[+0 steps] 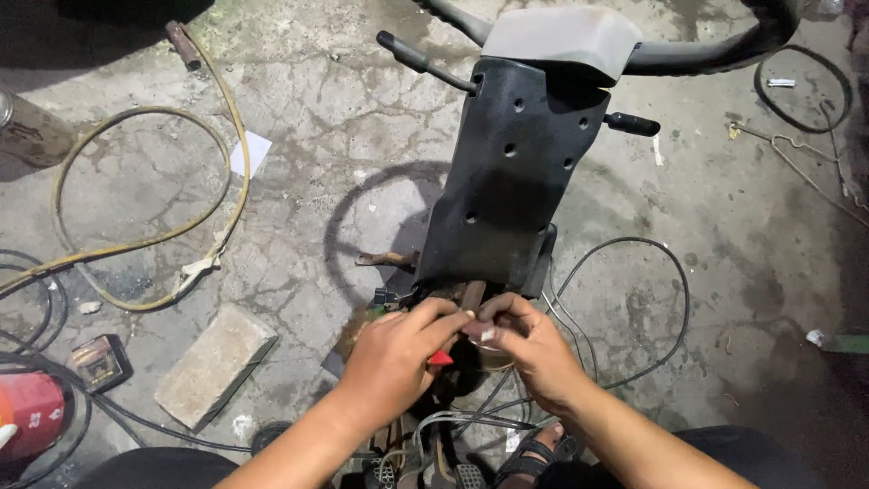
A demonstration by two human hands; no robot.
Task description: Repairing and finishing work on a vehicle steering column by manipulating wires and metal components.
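A black steering column cover (512, 172) with several round holes stands upright on a concrete floor, a grey pad (561, 38) and a steering wheel rim (724, 50) at its top. Two stalk levers (418, 58) stick out of its sides. My left hand (394, 358) and my right hand (529, 349) meet at the column's lower end, fingertips pinched together on a small part there. A small red piece (441, 359) shows under my left fingers. Black wires (652, 299) loop out from the base. What exactly the fingers pinch is hidden.
A yellow hose (145, 240) coils at left beside a grey brick (215, 362) and a small dark box (98, 360). A red canister (27, 412) sits at the left edge. Loose wire loops (801, 86) lie at top right. My sandalled foot (534, 457) rests below.
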